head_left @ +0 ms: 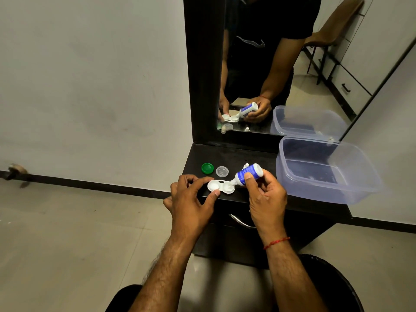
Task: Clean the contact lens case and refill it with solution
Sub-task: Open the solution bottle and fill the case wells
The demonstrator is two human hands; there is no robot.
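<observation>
Left hand [191, 199] pinches the white lens case [220, 187] by its left well; right hand [265, 194] grips the bottle [248, 174], nozzle tipped into the right well, at the black counter's [247, 158] front edge. Case looks light, stiff, slippery: steady it by the rim. Green cap [207, 168], clear cap [222, 171] just behind.

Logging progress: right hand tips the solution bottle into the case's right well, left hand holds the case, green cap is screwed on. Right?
No: the head view shows the green cap lying loose on the cabinet top behind the case; right hand tipping the solution bottle and left hand holding the case are correct.
</observation>
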